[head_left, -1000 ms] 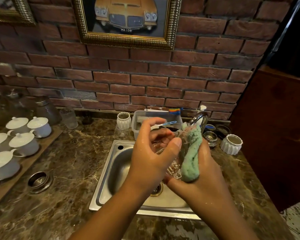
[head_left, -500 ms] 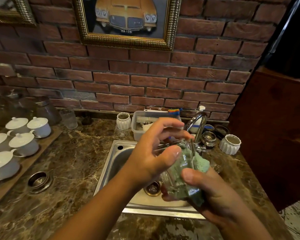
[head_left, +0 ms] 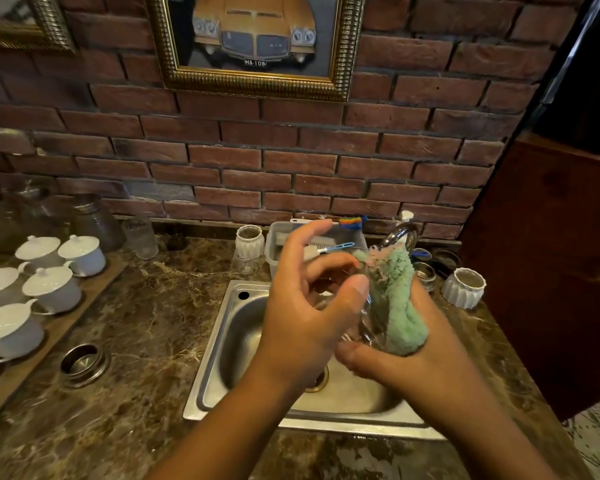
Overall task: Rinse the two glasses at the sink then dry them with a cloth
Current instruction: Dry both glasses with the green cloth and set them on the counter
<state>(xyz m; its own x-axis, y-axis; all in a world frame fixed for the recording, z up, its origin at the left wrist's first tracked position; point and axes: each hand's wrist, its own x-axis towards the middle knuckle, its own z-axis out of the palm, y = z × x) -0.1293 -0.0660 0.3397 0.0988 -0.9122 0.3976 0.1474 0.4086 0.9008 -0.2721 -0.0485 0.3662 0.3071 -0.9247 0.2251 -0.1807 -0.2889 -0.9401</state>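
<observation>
I hold a clear glass (head_left: 369, 315) above the steel sink (head_left: 222, 344), between both hands. My left hand (head_left: 305, 306) grips the glass from the left, thumb on its side and fingers curled over the rim. My right hand (head_left: 416, 365) cups the base and presses a green cloth (head_left: 400, 303) against the glass's right side, with the cloth reaching up past the rim. A small clear glass (head_left: 246, 266) stands on the counter behind the sink's left corner. Much of the held glass is hidden by my hands and the cloth.
The curved faucet (head_left: 397, 235) rises right behind the cloth. A plastic tub (head_left: 274, 251) with brushes sits behind the sink, and a white ribbed cup (head_left: 465, 287) stands to the right. White lidded cups (head_left: 51, 287) fill a wooden tray at left. A wooden cabinet (head_left: 548, 271) closes off the right.
The glass and cloth have come up from a low tilt over the basin to more upright. The cloth has shifted from under the glass to its right side.
</observation>
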